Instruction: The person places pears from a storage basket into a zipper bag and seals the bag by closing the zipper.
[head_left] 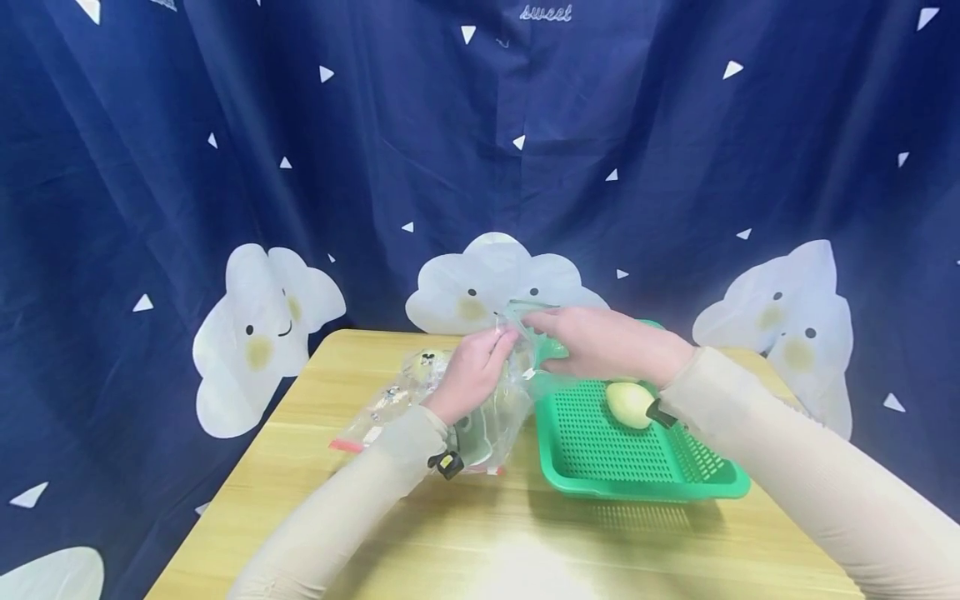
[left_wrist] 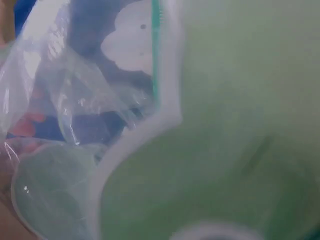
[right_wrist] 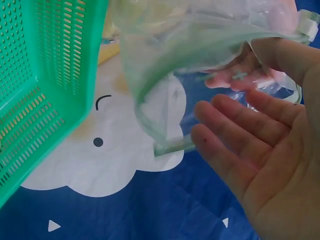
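Note:
My left hand (head_left: 474, 371) pinches the edge of a clear plastic zip bag (head_left: 517, 350) and holds it up over the table. The bag has a green zip strip, and its mouth gapes in the right wrist view. At that mouth is my right hand (right_wrist: 260, 135), fingers spread and slightly bent, the thumb side overlapping the rim. Below the right wrist, a pale yellow oval fruit (head_left: 628, 405) lies in a green plastic basket (head_left: 570, 479). Blurred pale green, white-edged print (left_wrist: 225, 125) fills much of the left wrist view.
Other clear bags (head_left: 390, 404) with pink zip strips and small cartoon prints lie on the table under my left arm. The wooden table (head_left: 300, 467) ends at a dark blue curtain (head_left: 375, 125) with white clouds and triangles.

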